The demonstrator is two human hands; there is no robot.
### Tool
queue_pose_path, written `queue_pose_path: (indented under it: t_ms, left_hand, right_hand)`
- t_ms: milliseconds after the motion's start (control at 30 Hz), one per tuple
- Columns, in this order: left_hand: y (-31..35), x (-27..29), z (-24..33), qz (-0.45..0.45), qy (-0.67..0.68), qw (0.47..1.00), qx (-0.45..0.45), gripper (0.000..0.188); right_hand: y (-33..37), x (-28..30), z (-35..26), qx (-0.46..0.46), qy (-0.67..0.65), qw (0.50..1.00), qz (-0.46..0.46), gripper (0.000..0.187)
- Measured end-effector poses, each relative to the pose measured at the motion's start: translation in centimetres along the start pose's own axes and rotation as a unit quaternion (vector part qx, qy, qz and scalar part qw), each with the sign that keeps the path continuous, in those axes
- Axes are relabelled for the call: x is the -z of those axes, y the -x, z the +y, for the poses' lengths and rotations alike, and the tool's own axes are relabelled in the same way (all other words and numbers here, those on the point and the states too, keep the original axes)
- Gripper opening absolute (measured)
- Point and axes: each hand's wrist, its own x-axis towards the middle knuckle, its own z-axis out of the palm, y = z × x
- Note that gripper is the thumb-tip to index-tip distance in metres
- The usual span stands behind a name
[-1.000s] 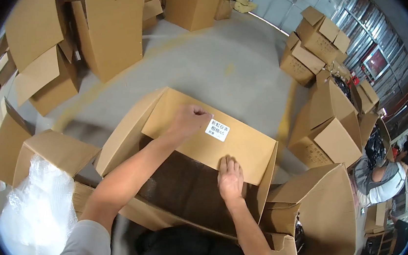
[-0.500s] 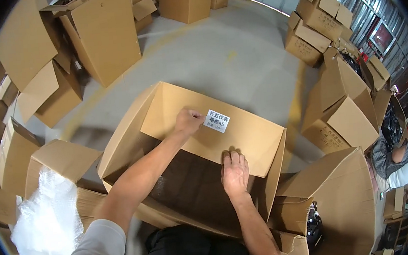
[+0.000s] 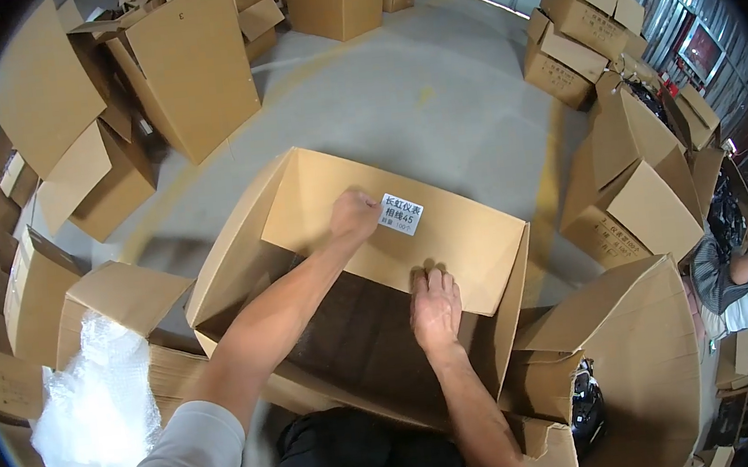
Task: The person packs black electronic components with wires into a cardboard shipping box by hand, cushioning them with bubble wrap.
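A large open cardboard carton (image 3: pixel 383 423) stands in front of me. Its far flap (image 3: pixel 475 251) slants inward, bearing a white printed label (image 3: pixel 400 215). Against the label's left edge is my left hand (image 3: pixel 357 214), closed with its fingers tucked together; whatever they pinch, if anything, is hidden. Lower and to the right, my right hand (image 3: pixel 436 310) grips the flap's lower edge, fingers bent over its face and thumb out of sight. Beneath the flap the carton's inside is dark brown.
Clear bubble wrap (image 3: pixel 99 413) spills from an open box at left. To the right, another open carton (image 3: pixel 643 361) holds something in black plastic (image 3: pixel 587 407). Tall cartons (image 3: pixel 187 71) stand far left, stacked boxes (image 3: pixel 584 29) far right. A person (image 3: pixel 739 284) sits at the right edge.
My left hand has turned slightly and its fingers are tucked in more beside the label. The right hand keeps its place at the flap's edge. The view has shifted slightly.
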Motion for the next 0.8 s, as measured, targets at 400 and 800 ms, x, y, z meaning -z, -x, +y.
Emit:
queue_pose_path:
  t_ms: [400,800]
  left_hand:
    - [0.0,2.4,-0.7,-0.038,0.1,0.994,0.038,0.039]
    - [4.5,5.8,-2.2,-0.01,0.096,0.985,-0.146,0.026]
  right_hand:
    - [-0.5,-0.2,0.0,0.004,0.017,1.0,0.001,0.039]
    - [-0.1,1.8,-1.1,0.04,0.091,0.995,-0.003,0.044]
